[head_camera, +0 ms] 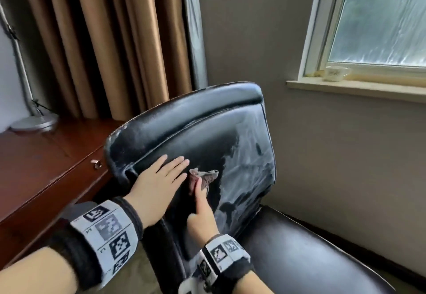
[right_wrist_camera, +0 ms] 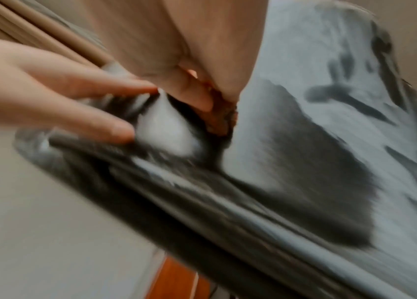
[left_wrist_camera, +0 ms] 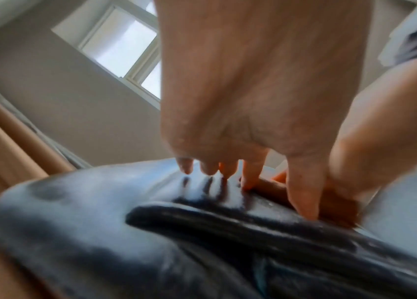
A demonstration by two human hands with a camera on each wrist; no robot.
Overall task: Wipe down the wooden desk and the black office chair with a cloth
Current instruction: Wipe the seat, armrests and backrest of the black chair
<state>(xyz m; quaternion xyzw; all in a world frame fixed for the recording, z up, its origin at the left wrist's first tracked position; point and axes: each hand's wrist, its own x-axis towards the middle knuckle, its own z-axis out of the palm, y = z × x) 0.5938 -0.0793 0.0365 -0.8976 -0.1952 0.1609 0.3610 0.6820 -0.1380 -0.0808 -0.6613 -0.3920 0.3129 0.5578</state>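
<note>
The black office chair faces me with its backrest, dusty grey on the right and dark where it has been wiped. My left hand lies flat on the backrest's left part, fingers straight. In the left wrist view its fingertips touch the leather. Just to its right, my right hand grips a bunched brownish cloth and presses it on the backrest. In the right wrist view the curled fingers pinch the cloth beside the left hand. The wooden desk stands at the left.
A silver lamp base sits on the desk's far corner, and a key hangs in its drawer. Brown curtains hang behind. A cup stands on the window sill at right. The chair seat reaches toward the grey wall.
</note>
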